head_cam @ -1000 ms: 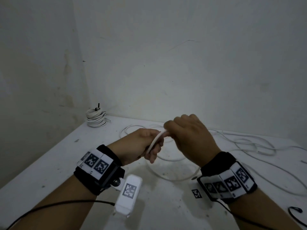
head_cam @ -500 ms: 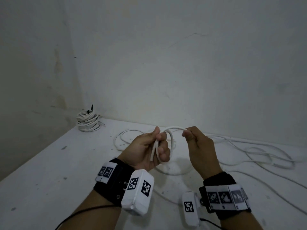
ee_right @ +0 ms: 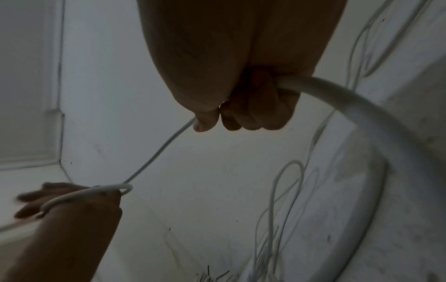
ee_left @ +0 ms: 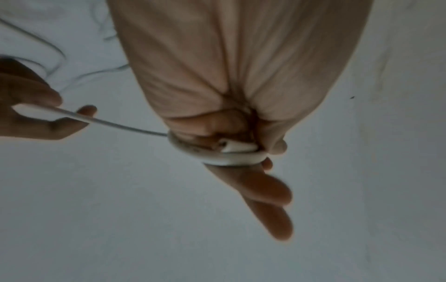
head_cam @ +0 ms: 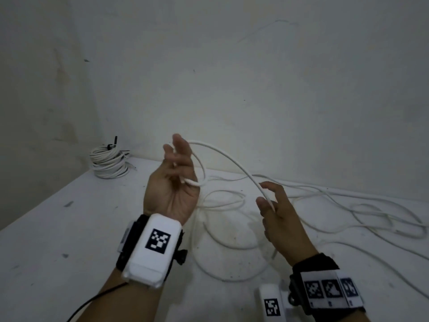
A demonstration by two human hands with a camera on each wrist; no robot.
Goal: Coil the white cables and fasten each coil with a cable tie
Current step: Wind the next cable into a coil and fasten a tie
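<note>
My left hand (head_cam: 173,182) is up in the middle of the frame, palm facing me, its fingers (head_cam: 183,145) straight and a little apart. The long thin white cable (head_cam: 222,154) loops once around them, and my thumb pins its end on my palm. My right hand (head_cam: 282,214) is lower right, fingers curled around the same cable. The rest lies loose on the dirty white tabletop (head_cam: 69,240). A tied white cable coil (head_cam: 109,162) sits upper left.

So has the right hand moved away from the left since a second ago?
Yes. The right hand has pulled out rightward along the table, away from the left hand, drawing out the white cable.
</note>
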